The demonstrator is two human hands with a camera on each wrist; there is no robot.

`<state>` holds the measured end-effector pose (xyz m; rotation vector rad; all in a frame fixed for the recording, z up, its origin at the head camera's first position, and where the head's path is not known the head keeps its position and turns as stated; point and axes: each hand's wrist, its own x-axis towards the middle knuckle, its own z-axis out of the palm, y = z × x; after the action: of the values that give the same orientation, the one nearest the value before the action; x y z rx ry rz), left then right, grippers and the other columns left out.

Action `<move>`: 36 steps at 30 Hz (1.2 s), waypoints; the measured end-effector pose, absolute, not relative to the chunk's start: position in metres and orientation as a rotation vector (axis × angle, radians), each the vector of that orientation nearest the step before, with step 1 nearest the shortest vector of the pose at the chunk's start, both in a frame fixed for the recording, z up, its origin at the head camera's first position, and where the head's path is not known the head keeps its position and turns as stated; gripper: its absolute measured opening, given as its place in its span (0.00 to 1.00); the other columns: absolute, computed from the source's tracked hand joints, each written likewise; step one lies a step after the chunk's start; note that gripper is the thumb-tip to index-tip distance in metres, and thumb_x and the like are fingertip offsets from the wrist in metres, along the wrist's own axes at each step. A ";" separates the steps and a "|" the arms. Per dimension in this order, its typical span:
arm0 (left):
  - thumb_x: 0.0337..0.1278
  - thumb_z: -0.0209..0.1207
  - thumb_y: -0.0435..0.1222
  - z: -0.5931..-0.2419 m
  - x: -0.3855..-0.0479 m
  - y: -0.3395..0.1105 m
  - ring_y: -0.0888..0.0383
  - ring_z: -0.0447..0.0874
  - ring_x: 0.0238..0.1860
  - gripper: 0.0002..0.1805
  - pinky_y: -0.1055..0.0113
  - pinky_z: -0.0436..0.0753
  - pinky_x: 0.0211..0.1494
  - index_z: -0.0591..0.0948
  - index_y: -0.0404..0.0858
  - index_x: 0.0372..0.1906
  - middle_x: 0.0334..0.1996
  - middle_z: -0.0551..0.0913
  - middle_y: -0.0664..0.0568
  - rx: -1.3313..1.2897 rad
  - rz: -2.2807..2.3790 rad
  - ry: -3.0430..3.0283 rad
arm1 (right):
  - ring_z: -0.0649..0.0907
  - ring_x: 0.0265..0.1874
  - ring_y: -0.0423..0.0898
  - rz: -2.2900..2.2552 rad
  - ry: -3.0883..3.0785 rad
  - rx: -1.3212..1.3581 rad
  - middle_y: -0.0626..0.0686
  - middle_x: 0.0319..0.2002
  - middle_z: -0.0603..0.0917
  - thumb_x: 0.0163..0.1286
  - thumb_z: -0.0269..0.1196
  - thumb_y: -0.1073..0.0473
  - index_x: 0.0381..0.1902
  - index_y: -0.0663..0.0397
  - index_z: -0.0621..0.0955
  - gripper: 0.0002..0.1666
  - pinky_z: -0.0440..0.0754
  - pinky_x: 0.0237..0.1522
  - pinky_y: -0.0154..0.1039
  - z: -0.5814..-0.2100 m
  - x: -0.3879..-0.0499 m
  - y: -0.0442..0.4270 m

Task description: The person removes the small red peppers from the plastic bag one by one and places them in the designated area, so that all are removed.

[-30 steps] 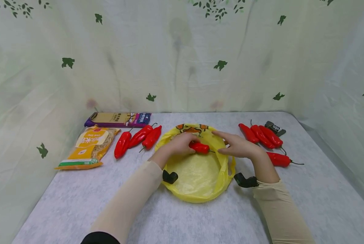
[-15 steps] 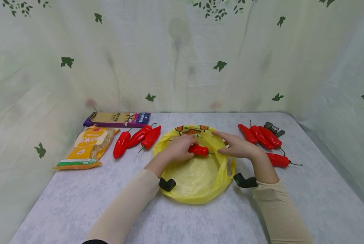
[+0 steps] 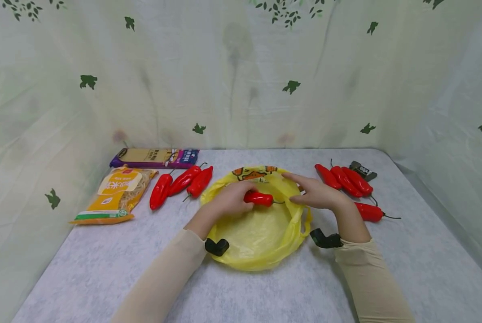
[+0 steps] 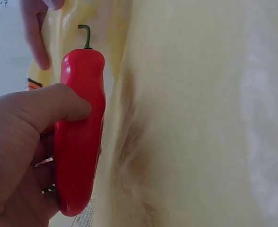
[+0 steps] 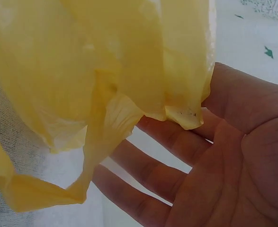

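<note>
In the head view my left hand holds a red chili pepper inside a yellow plastic bag, which stands with its mouth spread wide. The left wrist view shows the thumb across the pepper, its green stem pointing away from the palm. At the bag's right rim, my right hand holds the edge between thumb and fingers. In the right wrist view the fingers lie fairly straight behind the plastic, and a handle loop hangs down beside them.
Several red peppers lie on the right of the table, near a small black packet. More red peppers lie left of the bag, beside an orange grain packet and a long purple packet.
My left hand has shifted a little to the left inside the bag, carrying the pepper with it. The right hand stays almost still at the rim.
</note>
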<state>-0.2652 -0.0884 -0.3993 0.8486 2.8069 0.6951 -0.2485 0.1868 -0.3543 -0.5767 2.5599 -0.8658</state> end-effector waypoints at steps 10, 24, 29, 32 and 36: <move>0.58 0.66 0.40 -0.389 -0.260 -0.100 0.56 0.78 0.43 0.21 0.62 0.80 0.52 0.80 0.45 0.57 0.44 0.84 0.55 0.768 0.767 2.808 | 0.69 0.71 0.64 -0.905 2.544 -0.554 0.57 0.78 0.60 0.69 0.63 0.53 0.80 0.41 0.56 0.46 0.77 0.65 0.59 -0.354 -0.251 0.189; 0.61 0.65 0.41 -0.378 -0.249 -0.110 0.53 0.79 0.51 0.23 0.58 0.84 0.57 0.77 0.47 0.62 0.54 0.83 0.52 0.696 1.193 2.682 | 0.68 0.71 0.64 -0.918 2.554 -0.540 0.57 0.80 0.56 0.71 0.62 0.56 0.80 0.44 0.55 0.45 0.76 0.66 0.59 -0.354 -0.254 0.191; 0.61 0.64 0.39 -0.373 -0.242 -0.111 0.53 0.81 0.55 0.23 0.57 0.85 0.58 0.76 0.49 0.61 0.56 0.83 0.52 0.704 1.341 2.641 | 0.68 0.71 0.64 -0.924 2.549 -0.536 0.57 0.80 0.56 0.70 0.62 0.56 0.80 0.44 0.55 0.45 0.76 0.66 0.59 -0.356 -0.253 0.191; 0.61 0.65 0.38 -0.369 -0.237 -0.112 0.53 0.81 0.58 0.25 0.57 0.85 0.59 0.73 0.50 0.62 0.57 0.82 0.53 0.702 1.414 2.615 | 0.69 0.71 0.65 -0.914 2.549 -0.535 0.57 0.79 0.57 0.70 0.62 0.56 0.80 0.43 0.55 0.45 0.76 0.66 0.59 -0.356 -0.252 0.191; 0.59 0.67 0.37 -0.363 -0.229 -0.117 0.52 0.81 0.58 0.27 0.56 0.86 0.58 0.71 0.50 0.62 0.57 0.81 0.53 0.695 1.443 2.619 | 0.69 0.71 0.65 -0.905 2.550 -0.545 0.57 0.79 0.57 0.71 0.61 0.56 0.80 0.44 0.55 0.45 0.76 0.66 0.59 -0.356 -0.251 0.191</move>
<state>-0.2293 -0.1169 -0.3628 0.6953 2.6190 1.4429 -0.2513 0.1910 -0.3560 -0.5450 2.5501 -0.9049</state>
